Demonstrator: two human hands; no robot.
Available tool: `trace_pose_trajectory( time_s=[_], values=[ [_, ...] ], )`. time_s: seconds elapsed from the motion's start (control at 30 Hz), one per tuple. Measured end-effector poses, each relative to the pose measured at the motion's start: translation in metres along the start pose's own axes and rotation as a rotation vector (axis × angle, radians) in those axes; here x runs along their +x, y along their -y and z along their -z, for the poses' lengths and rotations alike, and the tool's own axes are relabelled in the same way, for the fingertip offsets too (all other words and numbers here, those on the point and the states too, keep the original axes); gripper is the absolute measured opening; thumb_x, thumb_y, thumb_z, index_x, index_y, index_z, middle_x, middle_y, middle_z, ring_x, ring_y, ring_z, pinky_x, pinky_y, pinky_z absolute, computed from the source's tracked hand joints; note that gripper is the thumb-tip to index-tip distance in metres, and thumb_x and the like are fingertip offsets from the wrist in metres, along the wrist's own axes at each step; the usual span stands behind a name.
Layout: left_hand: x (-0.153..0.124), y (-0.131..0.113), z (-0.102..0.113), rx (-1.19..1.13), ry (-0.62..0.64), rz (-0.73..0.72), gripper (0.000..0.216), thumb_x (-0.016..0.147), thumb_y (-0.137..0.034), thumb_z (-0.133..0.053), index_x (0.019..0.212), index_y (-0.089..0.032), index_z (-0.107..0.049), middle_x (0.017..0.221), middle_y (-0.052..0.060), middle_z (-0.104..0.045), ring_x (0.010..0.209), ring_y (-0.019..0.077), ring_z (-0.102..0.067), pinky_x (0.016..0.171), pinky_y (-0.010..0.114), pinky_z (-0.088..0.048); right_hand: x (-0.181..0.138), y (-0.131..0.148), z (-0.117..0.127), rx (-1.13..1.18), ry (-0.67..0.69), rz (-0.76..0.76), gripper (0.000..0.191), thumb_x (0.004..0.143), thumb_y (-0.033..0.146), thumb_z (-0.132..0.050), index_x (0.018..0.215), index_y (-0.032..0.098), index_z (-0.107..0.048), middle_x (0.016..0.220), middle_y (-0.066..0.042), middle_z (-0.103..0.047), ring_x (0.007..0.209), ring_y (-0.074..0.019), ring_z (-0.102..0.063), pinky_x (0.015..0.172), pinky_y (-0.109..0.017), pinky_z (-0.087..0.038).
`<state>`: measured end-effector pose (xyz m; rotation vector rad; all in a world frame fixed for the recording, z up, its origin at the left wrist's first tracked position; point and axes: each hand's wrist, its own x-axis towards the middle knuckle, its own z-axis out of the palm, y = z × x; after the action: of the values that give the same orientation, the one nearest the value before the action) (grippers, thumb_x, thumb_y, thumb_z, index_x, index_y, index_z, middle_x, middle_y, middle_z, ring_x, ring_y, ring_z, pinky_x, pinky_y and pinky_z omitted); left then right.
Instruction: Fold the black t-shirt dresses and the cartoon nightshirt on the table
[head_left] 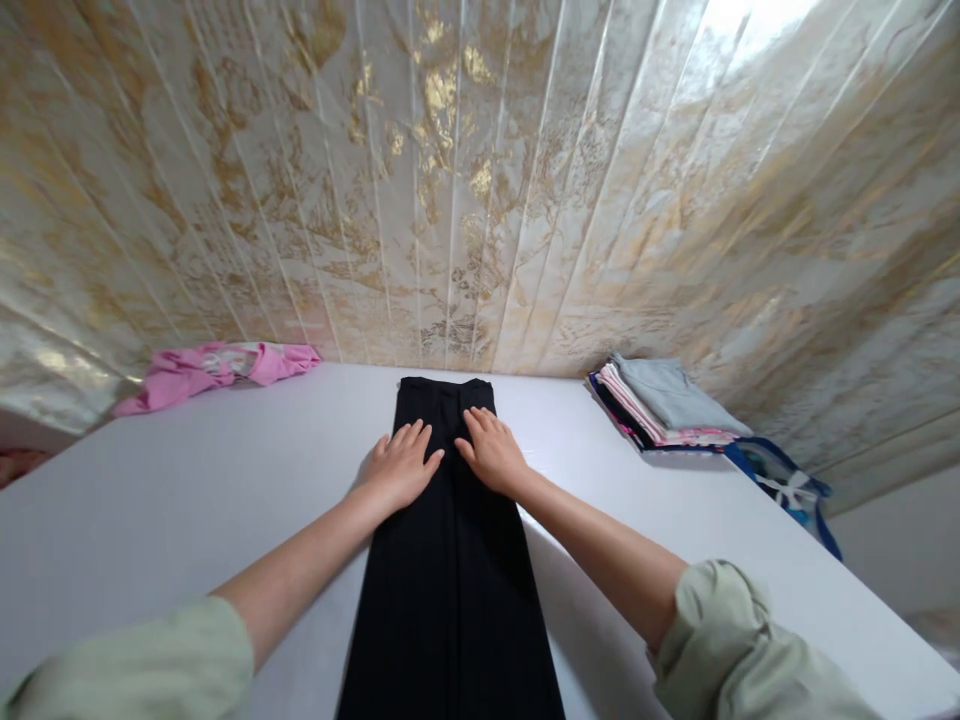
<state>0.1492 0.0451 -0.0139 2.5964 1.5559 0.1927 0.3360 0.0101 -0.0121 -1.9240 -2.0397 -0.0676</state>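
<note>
A long black garment lies flat down the middle of the white table, its far end near the wall. My left hand rests palm down on the garment's left part, fingers stretched out and flat. My right hand lies palm down beside it on the right part, fingers also flat and slightly apart. Neither hand holds anything. Both forearms are bare, with pale green sleeves pushed up near the bottom corners.
A crumpled pink garment lies at the table's far left by the wall. A stack of folded clothes sits at the far right, with a blue bag beside it. A gold-and-white patterned wall rises behind the table.
</note>
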Motion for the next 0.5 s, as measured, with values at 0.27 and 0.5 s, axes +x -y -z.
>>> trace_pose_trajectory(
  time_s=[0.27, 0.5],
  values=[
    [0.019, -0.009, -0.011, 0.035, -0.029, -0.007, 0.063, 0.096, -0.051, -0.025, 0.149, -0.018, -0.034, 0.159, 0.006, -0.027, 0.146, 0.0255, -0.024, 0.117, 0.048, -0.021, -0.008, 0.004, -0.025, -0.035, 0.058, -0.151, 0.067, 0.098, 0.053, -0.036, 0.150, 0.011, -0.034, 0.156, -0.014, -0.030, 0.144, -0.0299, -0.024, 0.115, -0.045, -0.021],
    [0.045, 0.001, -0.013, 0.020, -0.044, -0.019, 0.063, 0.096, -0.050, -0.025, 0.149, -0.018, -0.035, 0.158, 0.007, -0.028, 0.146, 0.0258, -0.024, 0.116, 0.050, -0.021, 0.018, -0.008, -0.029, -0.020, 0.049, -0.174, 0.067, 0.098, 0.054, -0.036, 0.150, 0.013, -0.033, 0.156, -0.013, -0.030, 0.144, -0.0286, -0.023, 0.114, -0.044, -0.021]
  ],
)
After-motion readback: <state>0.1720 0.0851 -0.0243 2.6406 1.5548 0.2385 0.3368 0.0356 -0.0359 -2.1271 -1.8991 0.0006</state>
